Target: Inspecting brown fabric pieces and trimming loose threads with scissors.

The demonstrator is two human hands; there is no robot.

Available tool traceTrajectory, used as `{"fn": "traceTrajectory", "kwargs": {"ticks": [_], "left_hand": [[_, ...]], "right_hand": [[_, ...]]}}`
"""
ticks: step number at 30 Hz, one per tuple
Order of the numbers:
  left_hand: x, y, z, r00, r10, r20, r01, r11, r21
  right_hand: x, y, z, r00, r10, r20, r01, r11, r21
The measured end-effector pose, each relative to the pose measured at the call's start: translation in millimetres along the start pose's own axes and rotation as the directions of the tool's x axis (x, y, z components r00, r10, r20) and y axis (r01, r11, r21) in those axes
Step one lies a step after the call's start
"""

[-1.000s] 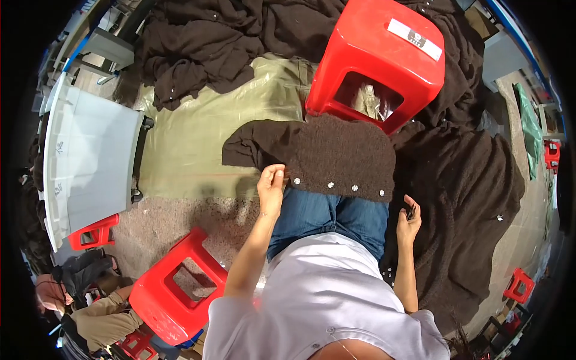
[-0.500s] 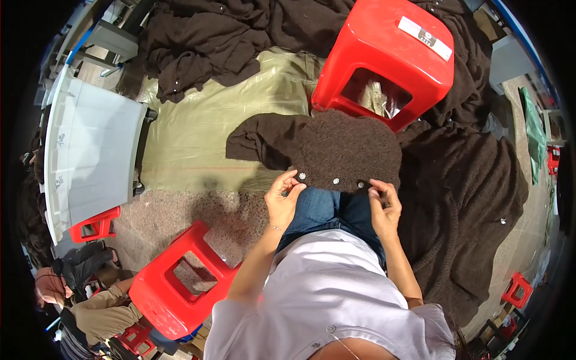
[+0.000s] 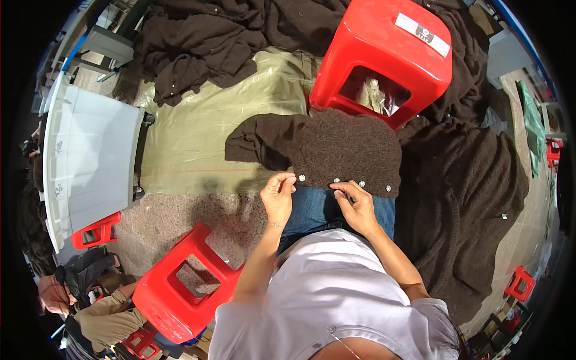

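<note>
Over our jeans [image 3: 309,207], our left hand [image 3: 277,201] pinches the knit [image 3: 351,144] on our lap by its edge, our right hand [image 3: 358,210] — grip unclear — bends at a stud [image 3: 336,180], seemingly tending that edge, which calls for steady fingertips, a stool [image 3: 384,42] beyond.

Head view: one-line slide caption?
Left hand and right hand at the white-studded edge of a brown knit cloth, a red stool beyond.

A label [image 3: 423,34] lies on the far stool [image 3: 375,27] and dark marks [image 3: 59,147] stand on the bin [image 3: 99,159]; neither can be read
</note>
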State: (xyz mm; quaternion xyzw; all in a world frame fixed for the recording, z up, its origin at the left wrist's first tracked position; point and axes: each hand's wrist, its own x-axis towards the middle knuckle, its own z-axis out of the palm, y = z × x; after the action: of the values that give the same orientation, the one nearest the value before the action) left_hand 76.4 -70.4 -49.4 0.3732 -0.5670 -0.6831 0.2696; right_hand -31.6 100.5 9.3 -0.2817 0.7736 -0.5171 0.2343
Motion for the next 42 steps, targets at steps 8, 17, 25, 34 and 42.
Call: {"fn": "traceTrajectory", "kwargs": {"ticks": [8,17,25,34,42], "left_hand": [[0,1,-13,0.996,0.014,-0.092,-0.016,1.0,-0.018],[11,3,-11,0.985,0.069,-0.157,-0.051,0.992,0.116],[24,8,-1,0.964,0.253,0.077,-0.264,0.929,0.259],[21,15,-46,0.935,0.017,-0.354,0.031,0.991,0.13],[-23,40,42,0.785,0.528,0.324,-0.617,0.627,0.475]], "right_hand": [[-13,22,-1,0.968,0.237,-0.081,-0.219,0.957,0.188],[-20,24,-10,0.943,0.314,-0.114,-0.268,0.914,0.305],[-19,20,-6,0.949,0.302,-0.089,-0.26,0.911,0.32],[-20,21,-9,0.935,0.326,-0.142,-0.267,0.907,0.327],[-22,19,-12,0.898,0.424,-0.117,-0.355,0.856,0.375]]}}
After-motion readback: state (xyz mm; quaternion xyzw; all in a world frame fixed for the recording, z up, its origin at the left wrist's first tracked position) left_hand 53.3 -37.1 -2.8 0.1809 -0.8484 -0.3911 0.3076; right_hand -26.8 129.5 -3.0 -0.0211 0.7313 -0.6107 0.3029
